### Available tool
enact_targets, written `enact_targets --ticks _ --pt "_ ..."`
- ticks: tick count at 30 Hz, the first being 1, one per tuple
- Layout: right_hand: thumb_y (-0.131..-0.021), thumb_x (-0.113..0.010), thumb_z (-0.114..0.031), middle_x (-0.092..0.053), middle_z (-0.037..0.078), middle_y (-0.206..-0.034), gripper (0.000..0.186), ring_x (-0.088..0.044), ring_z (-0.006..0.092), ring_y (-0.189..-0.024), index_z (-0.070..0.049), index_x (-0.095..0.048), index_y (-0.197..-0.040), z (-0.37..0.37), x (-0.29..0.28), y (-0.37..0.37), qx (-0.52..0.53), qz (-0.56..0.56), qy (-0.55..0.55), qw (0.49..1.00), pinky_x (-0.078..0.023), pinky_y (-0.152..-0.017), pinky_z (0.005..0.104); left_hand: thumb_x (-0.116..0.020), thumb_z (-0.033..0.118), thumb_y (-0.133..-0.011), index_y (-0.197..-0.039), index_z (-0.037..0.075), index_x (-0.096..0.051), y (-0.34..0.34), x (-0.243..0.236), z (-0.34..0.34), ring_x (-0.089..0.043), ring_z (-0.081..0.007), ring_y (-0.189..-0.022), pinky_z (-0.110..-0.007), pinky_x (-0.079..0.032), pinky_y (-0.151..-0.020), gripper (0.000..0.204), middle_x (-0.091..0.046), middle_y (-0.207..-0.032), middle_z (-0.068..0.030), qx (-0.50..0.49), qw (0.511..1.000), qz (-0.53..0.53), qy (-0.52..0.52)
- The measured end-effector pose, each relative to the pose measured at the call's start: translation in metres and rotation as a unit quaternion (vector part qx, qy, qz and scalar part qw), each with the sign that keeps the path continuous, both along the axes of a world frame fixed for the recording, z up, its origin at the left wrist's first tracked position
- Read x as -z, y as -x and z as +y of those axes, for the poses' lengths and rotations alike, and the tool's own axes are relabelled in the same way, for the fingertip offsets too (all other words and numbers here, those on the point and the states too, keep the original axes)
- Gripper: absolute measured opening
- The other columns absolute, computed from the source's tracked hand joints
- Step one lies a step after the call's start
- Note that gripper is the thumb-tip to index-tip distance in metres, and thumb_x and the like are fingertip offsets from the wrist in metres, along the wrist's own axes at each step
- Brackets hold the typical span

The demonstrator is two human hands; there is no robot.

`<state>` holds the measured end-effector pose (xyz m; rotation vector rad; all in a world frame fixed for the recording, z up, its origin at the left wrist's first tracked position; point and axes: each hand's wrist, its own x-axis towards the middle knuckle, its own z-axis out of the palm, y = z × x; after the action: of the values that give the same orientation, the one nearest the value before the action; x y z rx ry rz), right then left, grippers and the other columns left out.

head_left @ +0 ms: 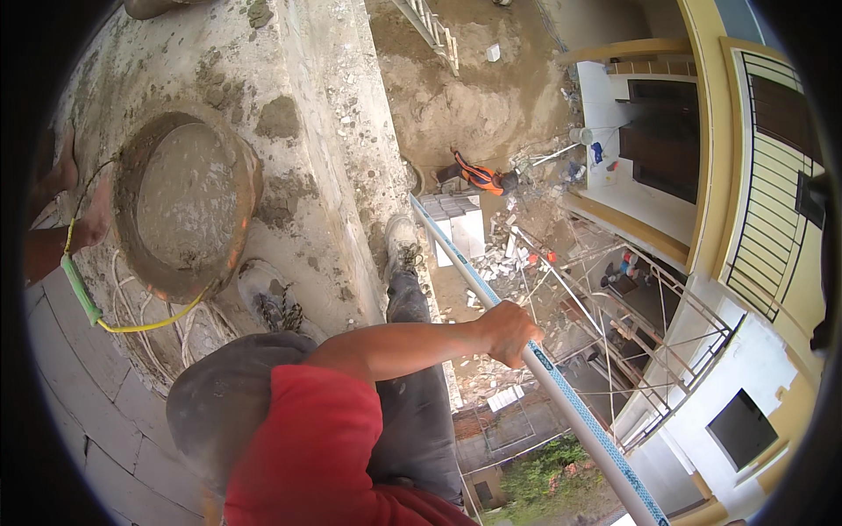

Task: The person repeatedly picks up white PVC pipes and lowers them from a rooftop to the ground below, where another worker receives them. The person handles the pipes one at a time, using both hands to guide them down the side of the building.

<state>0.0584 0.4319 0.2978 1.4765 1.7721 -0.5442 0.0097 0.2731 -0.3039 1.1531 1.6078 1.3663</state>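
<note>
A bare forearm from a red sleeve, which I take to be my left arm, reaches across to the right. My left hand (pixel 509 333) is closed around a long pale pole (pixel 573 396) with a blue patterned strip along it. The pole slants from the ledge beside my shoe down to the lower right, over the drop. My right hand is not in view. On the ledge at left stands a round mortar-caked tub (pixel 252 180) holding wet grey mortar (pixel 186 197). A yellow cord (pixel 145 328) with a green handle (pixel 82 289) lies against it.
My shoes (pixel 402 235) rest on the dusty concrete ledge (pixel 338 167), close to its open edge. Another person's bare feet (pixel 96 209) are left of the tub. Far below are a worker in orange (pixel 482 179), rubble (pixel 517 256) and scaffolding (pixel 653 320). A yellow-trimmed building (pixel 709 131) stands right.
</note>
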Motion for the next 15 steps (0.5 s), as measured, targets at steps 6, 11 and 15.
enact_targets --ticks 6,11,15 --pt "-0.079 -0.073 -0.024 -0.051 0.017 -0.133 0.082 -0.05 0.0302 -0.125 -0.003 -0.03 -0.146 0.022 0.368 -0.095 -0.267 0.22 0.121 0.931 -0.039 -0.105 0.0454 -0.067 0.018 -0.051 -0.063 0.008 -0.06 0.013 -0.087 -0.021 -0.065 -0.0355 -0.063 -0.047 -0.05 -0.06 0.017 -0.062 -0.062 -0.015 0.043 0.998 -0.05 -0.015" --pt "-0.079 -0.079 -0.018 -0.034 0.018 -0.149 0.079 -0.034 0.0368 -0.138 -0.004 -0.033 -0.142 -0.093 0.61 -0.035 -0.212 0.499 0.2 0.816 -0.033 -0.111 0.0498 -0.07 0.018 -0.06 -0.072 0.005 -0.062 0.014 -0.161 -0.035 -0.065 -0.0343 -0.068 -0.045 -0.051 -0.067 0.019 -0.063 -0.065 -0.013 0.043 0.993 -0.099 -0.047" --pt "-0.084 -0.07 -0.017 -0.066 0.017 -0.093 0.02 -0.061 0.0326 -0.107 -0.004 -0.056 -0.086 -0.117 0.636 0.003 -0.195 0.632 0.203 0.722 -0.038 -0.104 0.0503 -0.067 0.023 -0.049 -0.06 0.008 -0.065 0.022 -0.192 -0.045 -0.065 -0.0352 -0.056 -0.045 -0.052 -0.051 0.019 -0.062 -0.058 -0.0165 -0.066 0.982 -0.108 -0.142"
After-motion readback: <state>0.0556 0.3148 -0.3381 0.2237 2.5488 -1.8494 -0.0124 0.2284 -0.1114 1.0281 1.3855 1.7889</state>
